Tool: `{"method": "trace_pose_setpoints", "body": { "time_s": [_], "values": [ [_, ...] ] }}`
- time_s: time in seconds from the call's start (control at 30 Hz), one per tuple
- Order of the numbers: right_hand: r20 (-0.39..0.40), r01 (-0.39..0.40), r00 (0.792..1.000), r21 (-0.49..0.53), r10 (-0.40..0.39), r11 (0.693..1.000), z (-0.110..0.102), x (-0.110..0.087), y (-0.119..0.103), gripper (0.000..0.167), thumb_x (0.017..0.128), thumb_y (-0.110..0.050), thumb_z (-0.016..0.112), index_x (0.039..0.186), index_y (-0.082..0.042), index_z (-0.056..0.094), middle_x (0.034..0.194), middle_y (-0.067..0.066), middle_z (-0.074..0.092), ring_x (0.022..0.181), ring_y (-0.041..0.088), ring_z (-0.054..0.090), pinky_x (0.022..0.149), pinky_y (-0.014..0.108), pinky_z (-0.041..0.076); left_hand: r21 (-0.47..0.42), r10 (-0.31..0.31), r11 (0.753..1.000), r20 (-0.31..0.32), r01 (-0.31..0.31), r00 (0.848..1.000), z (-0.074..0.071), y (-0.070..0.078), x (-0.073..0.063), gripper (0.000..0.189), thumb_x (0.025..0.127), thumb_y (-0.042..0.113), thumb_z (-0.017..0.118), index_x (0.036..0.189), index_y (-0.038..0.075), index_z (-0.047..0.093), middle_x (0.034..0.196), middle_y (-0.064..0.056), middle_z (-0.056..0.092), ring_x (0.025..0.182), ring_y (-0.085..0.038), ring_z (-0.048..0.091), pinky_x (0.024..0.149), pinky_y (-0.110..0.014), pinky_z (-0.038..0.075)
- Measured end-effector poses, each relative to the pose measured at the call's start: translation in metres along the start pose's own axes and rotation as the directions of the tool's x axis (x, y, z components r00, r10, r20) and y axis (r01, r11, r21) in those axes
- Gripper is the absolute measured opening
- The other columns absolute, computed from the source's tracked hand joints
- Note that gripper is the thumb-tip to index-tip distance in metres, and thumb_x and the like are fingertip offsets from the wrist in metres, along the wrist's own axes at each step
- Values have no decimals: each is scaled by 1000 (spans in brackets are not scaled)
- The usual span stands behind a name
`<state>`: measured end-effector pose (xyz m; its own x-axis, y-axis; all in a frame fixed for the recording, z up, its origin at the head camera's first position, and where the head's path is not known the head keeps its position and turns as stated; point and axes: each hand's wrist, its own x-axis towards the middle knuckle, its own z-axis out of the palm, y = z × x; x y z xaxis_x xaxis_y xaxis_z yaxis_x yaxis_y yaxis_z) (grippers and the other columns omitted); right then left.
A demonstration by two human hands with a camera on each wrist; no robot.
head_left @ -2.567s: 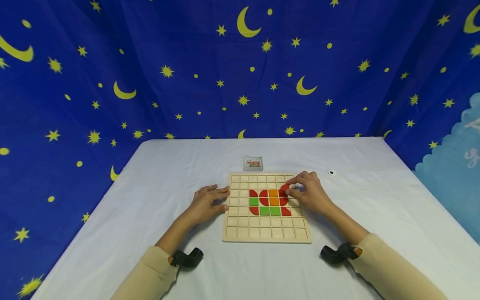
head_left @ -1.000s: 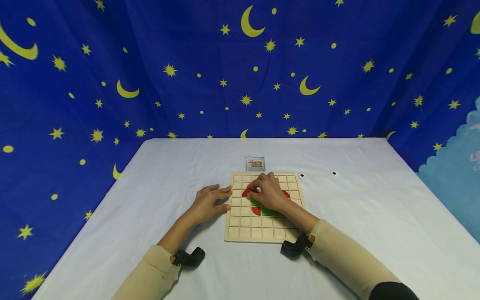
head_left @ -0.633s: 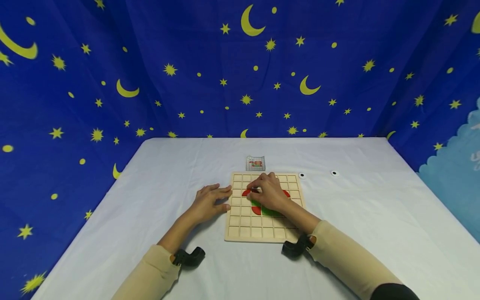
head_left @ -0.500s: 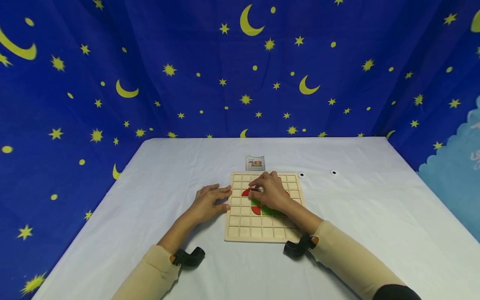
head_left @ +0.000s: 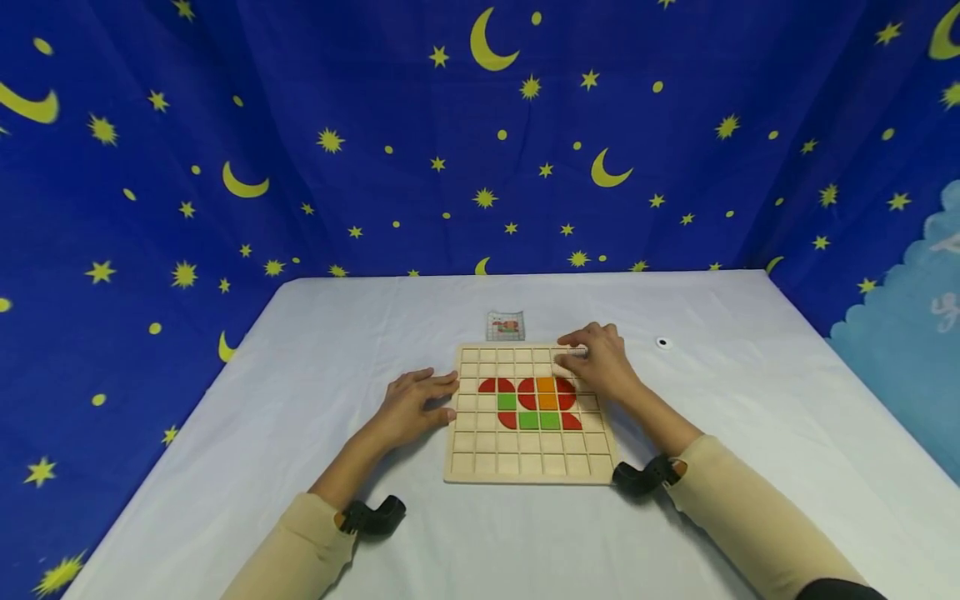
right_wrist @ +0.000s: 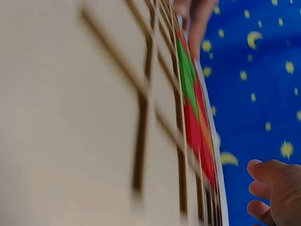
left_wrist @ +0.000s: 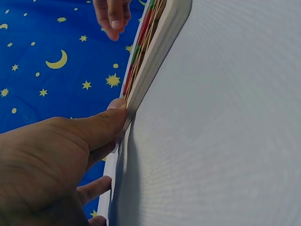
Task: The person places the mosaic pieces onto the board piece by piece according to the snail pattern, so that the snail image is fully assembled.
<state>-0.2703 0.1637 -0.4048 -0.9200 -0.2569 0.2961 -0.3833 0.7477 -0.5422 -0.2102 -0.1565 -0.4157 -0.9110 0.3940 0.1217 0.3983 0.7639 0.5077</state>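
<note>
A square wooden grid board [head_left: 495, 467] lies on the table. Red quarter-round tiles [head_left: 487, 386], green square tiles [head_left: 506, 402] and orange square tiles [head_left: 547, 392] sit in its middle cells. My left hand [head_left: 411, 408] touches the board's left edge with extended fingers, its thumb against the rim in the left wrist view. Over the board's far right corner is my right hand [head_left: 603, 362], thumb and fingertips apart. A small pale patch shows in that gap; I cannot tell what it is. In the right wrist view the right hand [right_wrist: 282, 190] shows nothing held.
A small printed card [head_left: 506, 326] with a coloured grid picture lies beyond the board's far edge. Further right on the white table [head_left: 735, 375] lies a white round eye piece [head_left: 663, 342]. Blue star-patterned cloth [head_left: 420, 125] hangs behind.
A red tile now lies at the left end of the top row. My right hand has let go there and moved right to the far corner, covering the nearer eye piece's spot. My left hand stays.
</note>
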Motion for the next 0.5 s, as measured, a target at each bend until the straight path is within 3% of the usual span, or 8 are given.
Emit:
{"method": "trace_pose_setpoints", "body": {
  "time_s": [0.23,0.5],
  "values": [
    [-83,-109,991,-65,103,992,-25,0,46,34,86,-25,68,113,-4,67,103,20,60,96,34,42,82,50,29,-30,-17,999,7,17,1000,-1,-1,-1,52,84,27,69,132,11,56,144,-3,47,140,-36,32,113,-58,14],
    [-131,-224,969,-121,208,967,-45,-6,83,36,88,-24,64,114,1,65,103,24,59,97,39,41,83,53,29,-37,-22,999,4,22,1000,0,-3,-1,52,84,28,69,132,13,56,145,-1,47,140,-34,31,113,-57,13]
  ]
}}
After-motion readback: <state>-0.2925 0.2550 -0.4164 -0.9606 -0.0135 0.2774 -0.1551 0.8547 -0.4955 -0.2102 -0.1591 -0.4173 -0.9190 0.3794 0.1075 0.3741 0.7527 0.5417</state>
